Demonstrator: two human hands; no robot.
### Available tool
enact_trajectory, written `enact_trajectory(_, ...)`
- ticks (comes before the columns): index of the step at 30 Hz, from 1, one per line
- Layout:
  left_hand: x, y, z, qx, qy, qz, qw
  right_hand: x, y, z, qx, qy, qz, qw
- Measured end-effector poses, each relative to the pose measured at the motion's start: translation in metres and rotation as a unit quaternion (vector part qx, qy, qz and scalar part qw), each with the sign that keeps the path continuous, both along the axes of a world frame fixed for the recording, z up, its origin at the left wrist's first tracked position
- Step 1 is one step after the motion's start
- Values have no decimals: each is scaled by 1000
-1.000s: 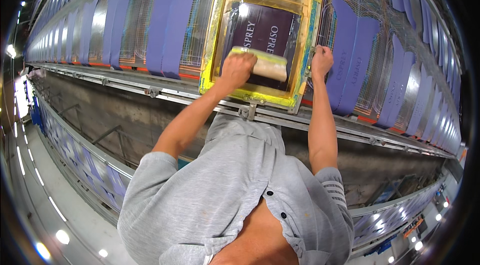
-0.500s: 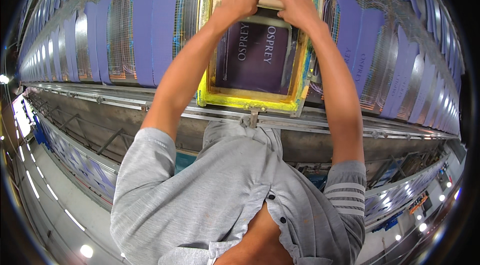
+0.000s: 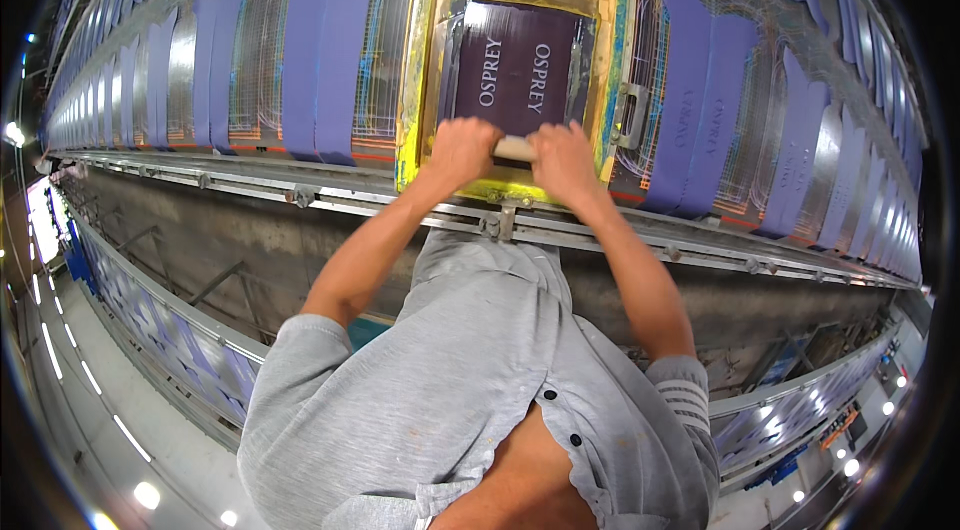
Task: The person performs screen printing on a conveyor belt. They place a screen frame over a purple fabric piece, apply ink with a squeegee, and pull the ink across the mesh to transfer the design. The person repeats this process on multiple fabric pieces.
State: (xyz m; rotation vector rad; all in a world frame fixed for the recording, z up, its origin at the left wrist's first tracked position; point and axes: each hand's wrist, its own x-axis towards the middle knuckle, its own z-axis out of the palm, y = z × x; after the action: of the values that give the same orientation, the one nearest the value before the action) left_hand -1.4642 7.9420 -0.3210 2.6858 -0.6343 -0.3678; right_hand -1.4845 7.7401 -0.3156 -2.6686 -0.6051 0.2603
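A screen printing frame (image 3: 410,120) with yellow, paint-stained edges lies on the long table in front of me. Inside it, dark purple mesh (image 3: 515,60) carries two lines of pale lettering. Both hands grip a squeegee (image 3: 515,148) with a light wooden handle, at the frame's near end. My left hand (image 3: 464,150) is closed round the squeegee's left part, my right hand (image 3: 565,158) round its right part. A short stretch of handle shows between them. The squeegee's blade is mostly hidden by my hands.
Purple fabric pieces (image 3: 325,40) lie in rows on the table to both sides, some printed with lettering. A metal rail (image 3: 370,207) with small stops runs along the near edge. A grey handle (image 3: 630,117) sticks out at the frame's right. Another table (image 3: 190,315) stands lower left.
Both hands have drawn the squeegee from the frame's far end toward me, to its near end. More of the lettered mesh now shows beyond my hands.
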Motion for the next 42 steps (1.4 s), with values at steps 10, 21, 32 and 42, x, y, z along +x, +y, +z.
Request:
enact_trajectory(10,203,-26,-3,37,-92,5,995,203,-28,-9,-7,-37,-20,999)
enact_trajectory(21,7,-7,5,-56,-75,4,996,10,1,-11,24,-60,-12,998)
enact_trajectory(32,-38,0,-1,-16,-72,-4,997,44,-107,-74,98,-183,-431,878)
enact_trajectory(42,-31,63,16,-55,-49,18,997,68,-70,-43,318,-21,-502,804)
